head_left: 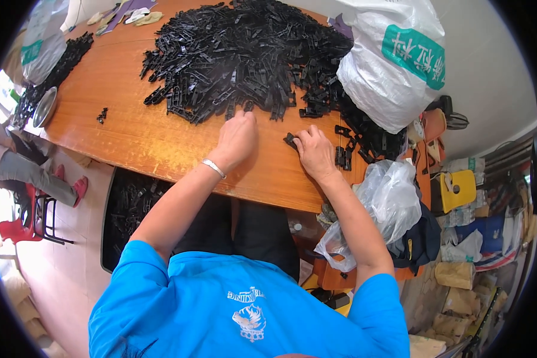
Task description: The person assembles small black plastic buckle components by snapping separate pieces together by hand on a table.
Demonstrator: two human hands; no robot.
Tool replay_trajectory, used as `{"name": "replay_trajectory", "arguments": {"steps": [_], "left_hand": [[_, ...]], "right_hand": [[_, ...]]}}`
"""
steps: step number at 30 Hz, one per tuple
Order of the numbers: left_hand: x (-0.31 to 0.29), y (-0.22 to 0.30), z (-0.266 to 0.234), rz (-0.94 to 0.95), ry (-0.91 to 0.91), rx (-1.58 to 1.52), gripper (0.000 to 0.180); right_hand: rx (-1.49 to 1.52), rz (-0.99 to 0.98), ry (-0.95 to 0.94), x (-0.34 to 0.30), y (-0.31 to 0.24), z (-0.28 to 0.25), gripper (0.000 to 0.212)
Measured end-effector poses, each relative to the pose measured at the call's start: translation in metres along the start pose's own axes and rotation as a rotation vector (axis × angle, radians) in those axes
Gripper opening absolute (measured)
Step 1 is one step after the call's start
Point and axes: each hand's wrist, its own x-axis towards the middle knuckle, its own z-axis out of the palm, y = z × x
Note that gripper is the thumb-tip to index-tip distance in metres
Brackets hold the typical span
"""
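A large heap of long black plastic pieces (pixel 221 53) covers the far middle of the wooden table (pixel 131 128). At its near edge, my left hand (pixel 237 142) has its fingers closed on the end of one black plastic piece (pixel 249 105). To the right, my right hand (pixel 316 154) rests low over the tabletop, thumb and fingers pinching a short black plastic clip (pixel 290 141). Several similar short clips (pixel 342 157) lie just right of that hand. How far the left fingers wrap around their piece is partly hidden.
A white woven sack (pixel 385 71) stands at the far right, with more black pieces (pixel 379 140) spilling below it. A clear plastic bag (pixel 385 200) hangs by my right forearm. A black tub (pixel 128 203) of parts sits under the table's left side. Another person's legs (pixel 36 176) show at left.
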Motion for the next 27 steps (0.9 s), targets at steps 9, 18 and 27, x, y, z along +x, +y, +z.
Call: {"name": "replay_trajectory", "arguments": {"steps": [9, 18, 27], "left_hand": [[-0.022, -0.012, -0.018, -0.474, -0.165, -1.067, 0.048], [-0.062, 0.006, -0.032, -0.647, -0.199, -1.387, 0.030], [-0.091, 0.010, -0.056, -0.487, -0.288, -1.340, 0.039]], "right_hand": [[0.035, -0.051, 0.010, -0.019, -0.021, -0.007, 0.026], [0.440, 0.035, 0.080, -0.021, -0.097, -0.034, 0.027], [0.426, -0.068, -0.003, -0.029, -0.109, -0.044, 0.029]]}}
